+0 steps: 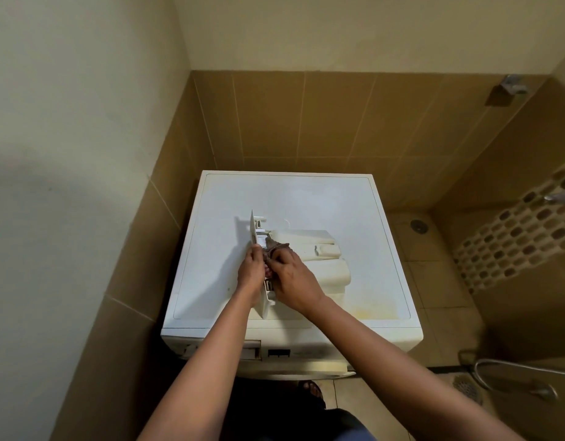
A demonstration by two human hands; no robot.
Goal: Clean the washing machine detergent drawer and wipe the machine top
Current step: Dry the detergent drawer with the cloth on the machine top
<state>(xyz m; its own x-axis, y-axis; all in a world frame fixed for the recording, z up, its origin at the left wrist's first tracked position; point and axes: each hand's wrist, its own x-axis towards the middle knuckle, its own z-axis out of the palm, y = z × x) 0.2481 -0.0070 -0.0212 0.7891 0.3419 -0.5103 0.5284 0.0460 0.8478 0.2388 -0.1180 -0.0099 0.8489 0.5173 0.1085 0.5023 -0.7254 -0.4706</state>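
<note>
Detergent drawer (319, 249), taken out of its housing, lies on the washing machine top (306, 198), just toward 4 o'clock from the centre of that surface. Its cream body points toward 3 o'clock. Its flat front panel (255, 230) stands on edge at the 9 o'clock end and runs roughly from 12 to 6 o'clock.

Left hand (252, 275): reaches in from 6 o'clock and grasps the front panel, with the fingers curled over the panel's edge.

Right hand (294, 281): meets the left at the inner face of the panel. Its fingers are bent round a brownish cloth (276, 246) and pinch it against the detergent drawer. The cloth bunches out of the grip toward 12 o'clock. Exactly which recess of the drawer it touches cannot be told.

A yellowish stain (370, 310) marks the machine top near its 5 o'clock corner. On the machine's front face, at 7 o'clock, the open drawer slot (252, 348) shows as a dark rectangle.

Surroundings: tan tiled wall (306, 116) at 12 o'clock. A round floor drain (418, 226) sits at 3 o'clock from the machine. A metal hose (513, 367) curves over the floor at 4 o'clock. One sandalled foot (311, 389) shows at 6 o'clock, below the machine front.
</note>
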